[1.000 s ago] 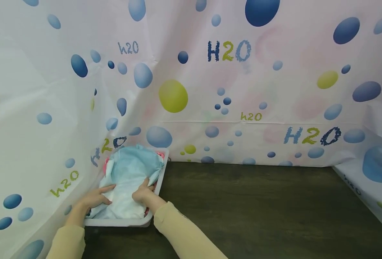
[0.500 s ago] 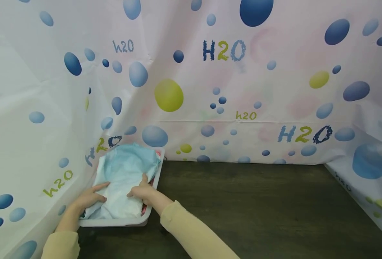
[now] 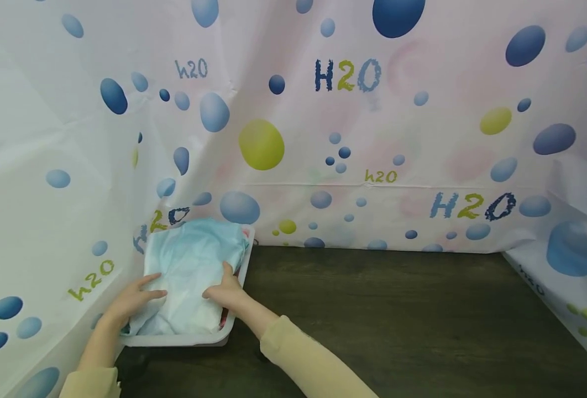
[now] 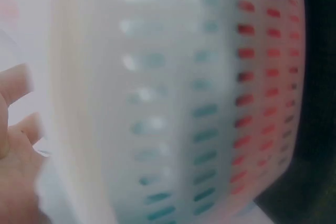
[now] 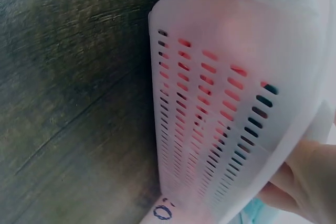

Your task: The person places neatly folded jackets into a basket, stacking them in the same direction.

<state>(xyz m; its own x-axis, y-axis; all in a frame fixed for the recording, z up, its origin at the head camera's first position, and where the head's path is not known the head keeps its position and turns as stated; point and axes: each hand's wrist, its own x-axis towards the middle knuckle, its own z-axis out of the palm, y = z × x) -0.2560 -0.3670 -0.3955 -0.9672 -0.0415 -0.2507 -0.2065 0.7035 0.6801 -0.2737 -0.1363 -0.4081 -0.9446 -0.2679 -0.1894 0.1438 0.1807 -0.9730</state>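
A folded light-blue and white cloth (image 3: pixel 189 265), perhaps a garment, lies on top in a white plastic basket (image 3: pixel 184 340) at the left of the head view. My left hand (image 3: pixel 133 298) rests on its left edge, fingers and thumb extended; part of it shows in the left wrist view (image 4: pixel 21 171). At the cloth's right edge, my right hand (image 3: pixel 226 292) presses with index finger and thumb stretched out. Its other fingers are mostly hidden at the rim. Through the slots of the basket wall (image 5: pixel 210 114), red and dark fabric shows in the right wrist view.
The dark wooden tabletop (image 3: pixel 373 320) stretches to the right of the basket. A white sheet with blue and green dots (image 3: pixel 343 121) hangs behind and along the left side, close to the basket.
The cloth now lies flatter and reaches further over the basket's left side, covering the pink fabric seen there before. Both hands have shifted slightly on it. The head view has moved a little.
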